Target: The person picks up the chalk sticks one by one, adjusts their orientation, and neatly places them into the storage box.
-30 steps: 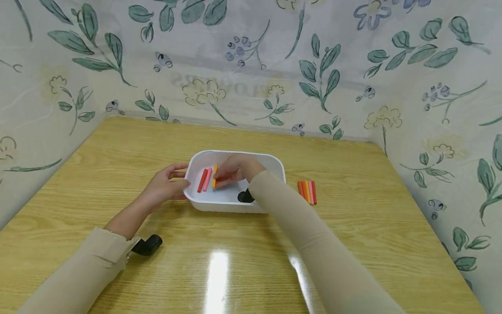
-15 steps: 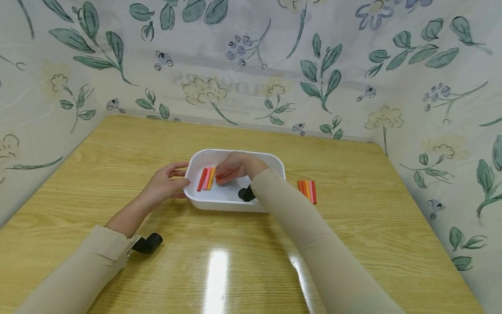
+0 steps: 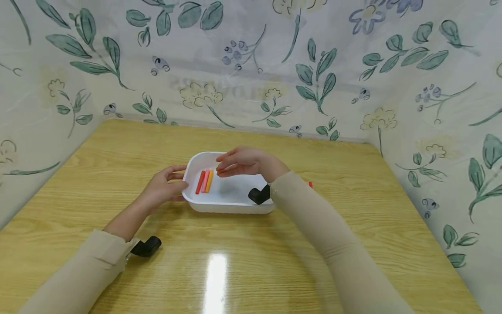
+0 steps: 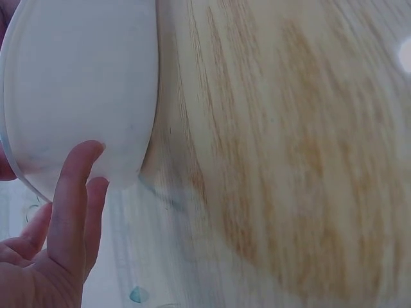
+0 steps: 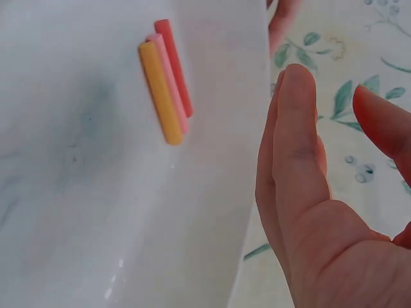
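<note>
A white plastic tub (image 3: pixel 231 209) stands on the wooden table. Side by side at its left end lie a red stick (image 3: pixel 200 182), a pink stick (image 3: pixel 205 181) and a yellow-orange stick (image 3: pixel 209 181), all slim and chalk-like. My left hand (image 3: pixel 162 186) holds the tub's left end, thumb at the rim and fingertips against the outer wall (image 4: pixel 115 83). Above the tub hovers my right hand (image 3: pixel 249 162), to the right of the sticks. Its fingers lie close together, with the thumb apart and nothing between them in the right wrist view.
Just past my right sleeve (image 3: pixel 325 226) peeks the end of another red stick (image 3: pixel 310 184) on the table; the sticks seen beside it earlier are hidden. A black camera (image 3: pixel 147 247) juts from each wrist. Floral sheeting (image 3: pixel 251 65) encloses the table's back and sides.
My right hand laid the yellow-orange stick against the pink one, let go, then rose and moved right. My left hand has stayed on the tub.
</note>
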Demonstrator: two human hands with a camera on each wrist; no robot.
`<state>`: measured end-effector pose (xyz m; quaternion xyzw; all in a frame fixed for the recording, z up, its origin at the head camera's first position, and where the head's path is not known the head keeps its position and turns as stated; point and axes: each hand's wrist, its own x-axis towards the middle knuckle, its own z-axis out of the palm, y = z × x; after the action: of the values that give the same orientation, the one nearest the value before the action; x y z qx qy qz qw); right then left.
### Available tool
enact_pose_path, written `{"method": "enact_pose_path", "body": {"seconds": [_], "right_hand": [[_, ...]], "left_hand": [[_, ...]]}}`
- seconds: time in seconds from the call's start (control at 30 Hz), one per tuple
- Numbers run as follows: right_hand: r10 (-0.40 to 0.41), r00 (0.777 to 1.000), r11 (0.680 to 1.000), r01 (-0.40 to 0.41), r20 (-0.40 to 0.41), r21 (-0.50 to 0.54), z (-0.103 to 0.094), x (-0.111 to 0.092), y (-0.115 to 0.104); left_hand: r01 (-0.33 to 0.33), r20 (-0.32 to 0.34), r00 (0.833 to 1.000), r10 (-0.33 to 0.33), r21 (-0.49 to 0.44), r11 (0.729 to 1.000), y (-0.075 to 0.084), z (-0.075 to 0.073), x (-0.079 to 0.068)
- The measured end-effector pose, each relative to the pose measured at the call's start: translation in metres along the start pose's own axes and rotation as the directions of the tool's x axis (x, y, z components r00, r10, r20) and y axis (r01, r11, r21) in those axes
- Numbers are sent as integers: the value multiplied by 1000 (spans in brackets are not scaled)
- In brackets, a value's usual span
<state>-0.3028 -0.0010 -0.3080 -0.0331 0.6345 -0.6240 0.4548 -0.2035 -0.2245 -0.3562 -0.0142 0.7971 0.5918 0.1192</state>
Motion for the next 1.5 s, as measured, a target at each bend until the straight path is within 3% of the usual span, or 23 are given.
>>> {"method": "enact_pose_path", "body": {"seconds": [0.23, 0.7, 1.5], "right_hand": [[-69, 997, 998, 69, 20, 10, -15, -26, 10], [-135, 991, 989, 134, -3, 65, -49, -70, 37], [-227, 966, 960, 244, -125, 137, -83, -108, 87]], "left_hand": [[9, -1, 1000, -9, 9, 1000, 0, 2, -1], [-5, -9, 1000, 5, 10, 1000, -3, 1, 1], [-2, -21, 1000, 2, 20, 1000, -2, 1, -2]]}}
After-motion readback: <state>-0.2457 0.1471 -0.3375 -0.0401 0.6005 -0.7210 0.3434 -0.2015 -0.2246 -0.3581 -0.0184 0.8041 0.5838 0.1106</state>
